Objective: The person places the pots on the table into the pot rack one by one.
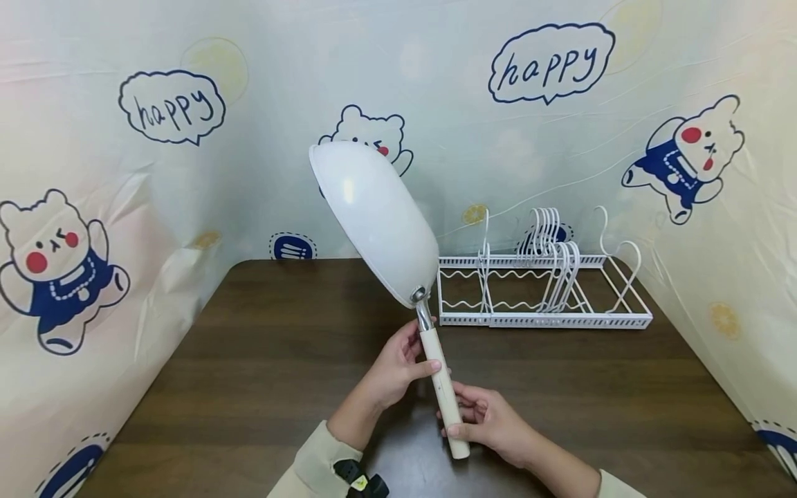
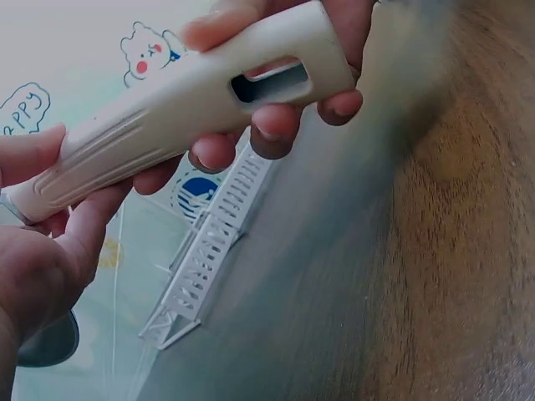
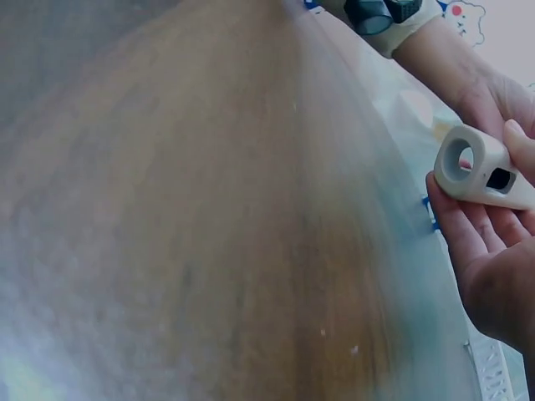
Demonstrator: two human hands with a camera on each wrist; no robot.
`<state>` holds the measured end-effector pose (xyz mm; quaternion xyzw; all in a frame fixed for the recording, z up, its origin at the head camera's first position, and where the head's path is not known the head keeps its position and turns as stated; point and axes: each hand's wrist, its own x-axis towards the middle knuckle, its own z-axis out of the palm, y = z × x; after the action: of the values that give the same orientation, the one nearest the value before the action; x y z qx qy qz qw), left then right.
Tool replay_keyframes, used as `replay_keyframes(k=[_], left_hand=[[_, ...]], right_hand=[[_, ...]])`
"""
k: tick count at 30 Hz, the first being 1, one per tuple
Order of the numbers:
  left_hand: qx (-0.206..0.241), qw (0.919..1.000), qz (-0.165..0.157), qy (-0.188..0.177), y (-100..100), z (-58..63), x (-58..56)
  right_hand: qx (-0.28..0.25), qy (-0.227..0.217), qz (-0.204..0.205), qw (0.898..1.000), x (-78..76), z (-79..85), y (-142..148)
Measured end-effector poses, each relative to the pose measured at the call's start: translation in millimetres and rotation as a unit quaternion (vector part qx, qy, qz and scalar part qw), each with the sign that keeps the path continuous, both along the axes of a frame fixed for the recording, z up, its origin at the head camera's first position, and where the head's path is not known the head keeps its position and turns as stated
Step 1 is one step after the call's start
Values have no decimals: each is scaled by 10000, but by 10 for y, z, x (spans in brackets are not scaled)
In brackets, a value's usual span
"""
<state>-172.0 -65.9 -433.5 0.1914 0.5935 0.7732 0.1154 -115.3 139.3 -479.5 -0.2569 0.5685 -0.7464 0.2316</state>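
- The white pan (image 1: 373, 214) tilts toward 11 o'clock, its bowl up and its outside facing the wearer; with most of the weight likely far from the grip, it could swing round toward 9 o'clock and its rim could knock the desk (image 1: 261, 360).
- The left hand (image 1: 398, 366), at 5 o'clock from the bowl, clamps the upper handle, thumb in front and fingers behind; if that pinch slackens, the bowl would probably drop, since this hand seems to bear most of the load.
- The pale handle (image 1: 443, 387) runs down to 5 o'clock from its metal collar (image 1: 424, 315); its smooth-looking surface could let the pan roll between the fingers.
- The right hand (image 1: 498, 422), at 4 o'clock from the left, clamps the handle's lower end lightly, it seems; pushing out of step with the left could twist the pan.
- The white rack (image 1: 569, 320) sits at 2 o'clock from the left hand; a careless swing that way could bump its upright dividers (image 1: 565, 277) and shove the rack along.
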Motion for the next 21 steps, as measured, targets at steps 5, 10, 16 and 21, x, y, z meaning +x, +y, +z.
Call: replay_keyframes(k=[5, 10, 16, 21], left_hand=[[340, 9988, 319, -120, 21, -19, 3], [686, 9956, 614, -180, 49, -35, 1], [929, 9951, 261, -222, 58, -67, -13], [1279, 9917, -117, -111, 84, -64, -45]], right_hand=[[329, 370, -387, 9980, 27, 16, -35], [653, 570, -689, 9939, 63, 50, -48], [917, 603, -927, 9896, 116, 79, -39], [1181, 839, -1250, 9815, 144, 118, 8]])
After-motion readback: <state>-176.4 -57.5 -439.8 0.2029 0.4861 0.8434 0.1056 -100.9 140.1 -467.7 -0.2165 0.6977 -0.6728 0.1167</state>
